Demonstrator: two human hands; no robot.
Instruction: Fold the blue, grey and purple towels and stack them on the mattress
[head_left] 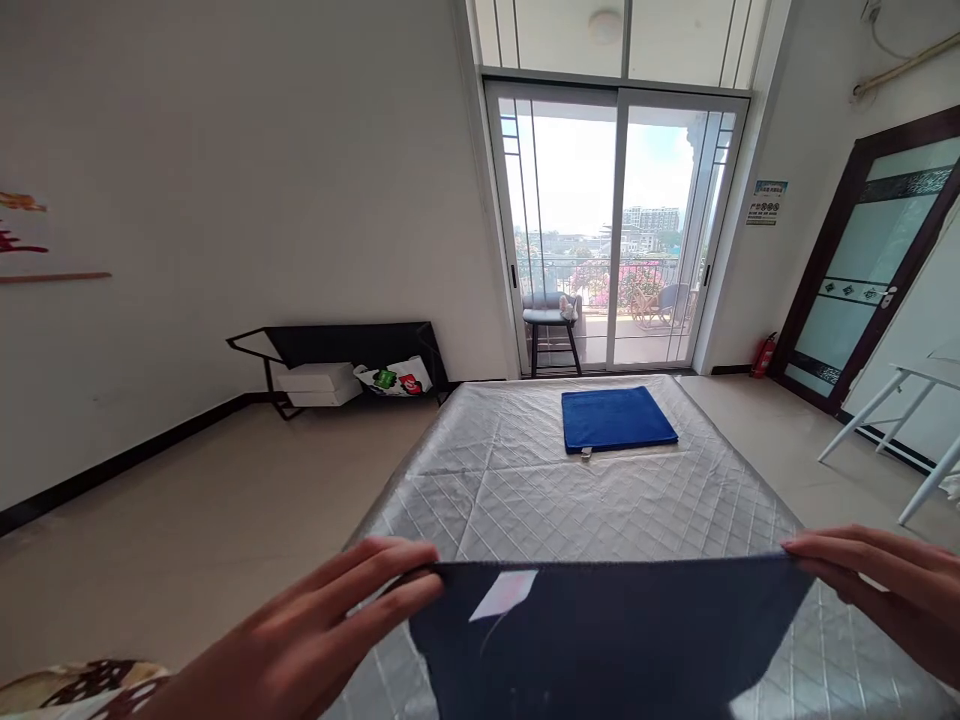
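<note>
A dark navy cloth (615, 630) with a white tag near its upper left corner is stretched between both hands above the near part of the bed. My left hand (322, 625) pinches the cloth's upper left corner between thumb and fingers. At the upper right corner, the fingers of my right hand (885, 580) are closed on the edge. Farther off, a bright blue folded cloth (616, 418) lies flat on the silver-grey quilted cover (525, 500), with a small white tag at its near edge. The lower part of the navy cloth is cut off by the frame.
Against the left wall stands a black rack (345, 345) holding white boxes (319, 384) and a printed bag (397, 378). Behind the bed are sliding glass doors (619, 230). A white-legged table (911, 385) stands at right, near a fire extinguisher (763, 356). Patterned fabric (97, 685) shows at lower left.
</note>
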